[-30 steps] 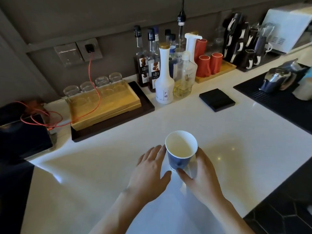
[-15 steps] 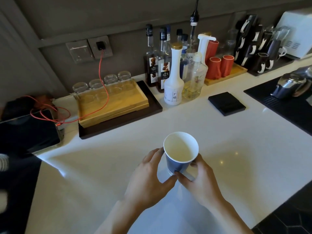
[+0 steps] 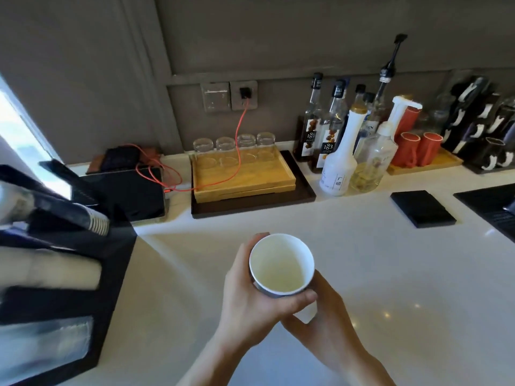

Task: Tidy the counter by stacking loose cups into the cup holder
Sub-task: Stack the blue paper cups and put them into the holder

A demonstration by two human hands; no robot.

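A blue paper cup point(image 3: 281, 265) with a white inside is held upright above the white counter point(image 3: 390, 260), its mouth facing me. My left hand point(image 3: 248, 296) wraps around its left side and bottom, thumb across the front. My right hand point(image 3: 326, 310) touches the cup's lower right side from below. At the far left stands a black cup holder point(image 3: 111, 274) with a stack of dark cups point(image 3: 83, 218) lying sideways in a slot, rims pointing right. Its lower slots look blurred.
A wooden tray point(image 3: 242, 176) on a dark tray holds upside-down glasses at the back. A red cable point(image 3: 237, 151) runs from the wall socket. Syrup bottles point(image 3: 337, 151), red cups point(image 3: 418, 149), a black square pad point(image 3: 422, 208) and a black mat stand to the right.
The cup has been lifted off the counter and my left hand has closed around it. The view has swung left, bringing the cup holder into sight.
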